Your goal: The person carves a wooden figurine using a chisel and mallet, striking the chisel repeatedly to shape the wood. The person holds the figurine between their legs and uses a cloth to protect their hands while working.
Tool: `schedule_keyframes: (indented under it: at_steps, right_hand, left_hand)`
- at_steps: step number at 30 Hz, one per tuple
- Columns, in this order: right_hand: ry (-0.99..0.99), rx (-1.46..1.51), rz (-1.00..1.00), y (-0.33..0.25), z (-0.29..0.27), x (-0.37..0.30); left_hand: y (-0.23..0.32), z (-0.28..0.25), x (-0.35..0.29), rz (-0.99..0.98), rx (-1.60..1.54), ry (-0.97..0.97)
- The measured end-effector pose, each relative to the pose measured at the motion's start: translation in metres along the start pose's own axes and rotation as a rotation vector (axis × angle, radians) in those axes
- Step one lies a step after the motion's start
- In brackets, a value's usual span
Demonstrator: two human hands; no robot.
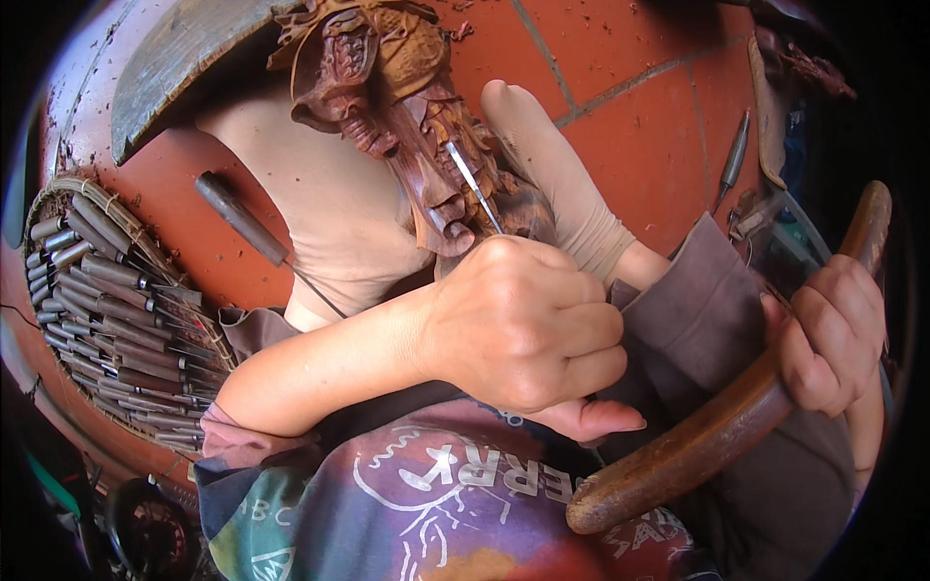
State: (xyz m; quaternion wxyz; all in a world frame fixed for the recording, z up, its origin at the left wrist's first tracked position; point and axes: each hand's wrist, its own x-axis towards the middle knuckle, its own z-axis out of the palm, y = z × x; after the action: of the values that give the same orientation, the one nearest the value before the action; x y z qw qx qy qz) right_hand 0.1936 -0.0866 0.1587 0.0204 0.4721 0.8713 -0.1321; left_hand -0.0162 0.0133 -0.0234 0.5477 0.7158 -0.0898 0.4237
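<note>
My left hand (528, 334) is closed in a fist around a carving chisel (470, 182); its handle is hidden inside my fingers. The thin metal blade points away from me, its tip against a reddish-brown carved wood sculpture (412, 160) or just over it; I cannot tell if they touch. Deep folds and curls cover the sculpture, which stands between my sock-covered feet (320, 194). At the right, my right hand (833, 339) grips a curved, smooth wooden club (678, 441). The club's thick end hangs low over my lap, apart from the chisel.
On the left, a woven basket (145, 237) holds several dark-handled carving tools (126, 324). One loose tool (240, 221) lies beside my foot; another (736, 155) is at the far right. A thick wooden slab (184, 73) is at the upper left, over red floor tiles (639, 145) scattered with chips.
</note>
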Motion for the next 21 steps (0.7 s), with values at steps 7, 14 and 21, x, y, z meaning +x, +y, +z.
schedule_keyframes:
  at_steps: [7, 14, 21]
  right_hand:
    - [-0.026, -0.001, 0.013, -0.0026, -0.0031, 0.0019]
    - [-0.050, 0.010, -0.004, 0.0001, -0.0020, 0.0025]
    - [-0.050, -0.002, 0.006, -0.0008, -0.0026, 0.0028]
  left_hand:
    - [-0.0019, 0.0046, -0.0012, 0.015, 0.004, 0.069]
    - [-0.0018, 0.0007, -0.0017, 0.008, 0.015, 0.040]
    - [-0.0014, 0.0015, -0.0017, 0.011, 0.016, 0.047]
